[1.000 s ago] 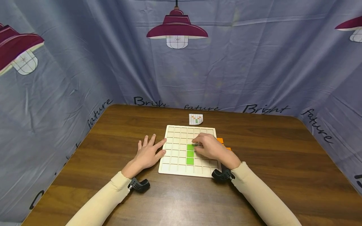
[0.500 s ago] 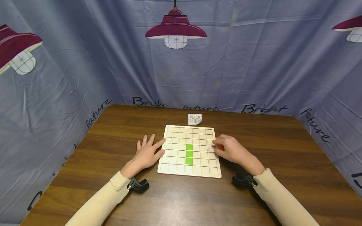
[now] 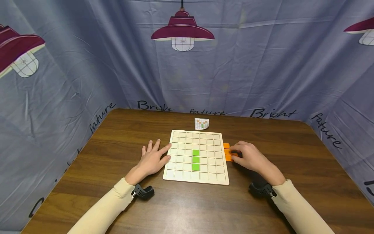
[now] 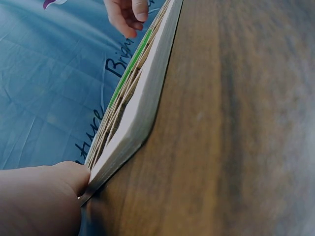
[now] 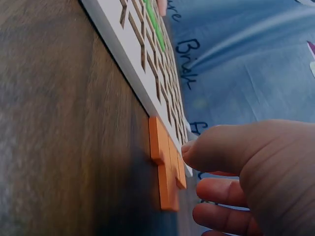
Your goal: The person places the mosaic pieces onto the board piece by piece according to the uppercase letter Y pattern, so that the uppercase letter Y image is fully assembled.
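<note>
A pale wooden grid board [image 3: 178,175] lies flat on the table, with three green square tiles [image 3: 195,159] in one column near its middle. Several orange tiles [image 3: 227,152] lie side by side against its right edge. My left hand [image 3: 152,160] rests at the board's left edge, its thumb and index finger touching the rim and the other fingers spread. My right hand [image 3: 248,156] is over the outer end of the orange tiles. In the right wrist view the thumb and fingers [image 5: 224,191] are loosely bent beside the orange tiles [image 5: 165,157], with nothing visibly pinched.
A small paper card [image 3: 202,123] with a coloured grid pattern lies behind the board. The brown wooden table [image 3: 140,126] meets a blue-grey printed curtain [image 3: 187,81] at the back and sides. A dark camera mount [image 3: 143,191] sits on each wrist.
My right hand has moved from the green tiles rightward across the board to the orange tiles. Three green tiles stay in the grid. The left hand has stayed still.
</note>
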Motion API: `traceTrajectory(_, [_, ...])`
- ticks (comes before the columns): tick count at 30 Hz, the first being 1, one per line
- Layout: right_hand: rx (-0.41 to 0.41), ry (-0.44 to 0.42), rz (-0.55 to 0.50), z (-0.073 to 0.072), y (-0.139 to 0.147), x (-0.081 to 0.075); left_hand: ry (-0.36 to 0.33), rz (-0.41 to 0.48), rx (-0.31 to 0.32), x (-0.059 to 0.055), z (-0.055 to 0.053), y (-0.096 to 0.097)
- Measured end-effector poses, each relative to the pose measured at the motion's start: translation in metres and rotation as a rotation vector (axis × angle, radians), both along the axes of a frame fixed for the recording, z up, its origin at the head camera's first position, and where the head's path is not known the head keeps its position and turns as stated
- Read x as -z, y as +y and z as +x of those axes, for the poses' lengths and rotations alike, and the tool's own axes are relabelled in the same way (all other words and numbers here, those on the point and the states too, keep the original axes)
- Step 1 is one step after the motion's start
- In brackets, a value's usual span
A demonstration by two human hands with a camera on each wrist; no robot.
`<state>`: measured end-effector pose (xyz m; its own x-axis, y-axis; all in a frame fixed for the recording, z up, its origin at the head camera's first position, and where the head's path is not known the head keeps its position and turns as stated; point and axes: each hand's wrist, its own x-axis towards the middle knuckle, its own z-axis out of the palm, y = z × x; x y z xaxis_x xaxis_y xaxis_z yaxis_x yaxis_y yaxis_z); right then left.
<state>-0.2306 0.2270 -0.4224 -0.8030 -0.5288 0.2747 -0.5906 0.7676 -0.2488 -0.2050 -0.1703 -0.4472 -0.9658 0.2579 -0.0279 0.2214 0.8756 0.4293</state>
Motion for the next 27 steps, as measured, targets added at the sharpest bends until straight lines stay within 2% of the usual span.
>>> traceTrajectory(10, [0.006,-0.027,0.022,-0.002,0.004,0.008,0.004,-0.007,0.003,0.002,0.000,0.000])
traceTrajectory(27, [-0.033,-0.003,0.023,-0.003,0.006,0.011,0.009,-0.012,-0.001,0.003,-0.002,-0.001])
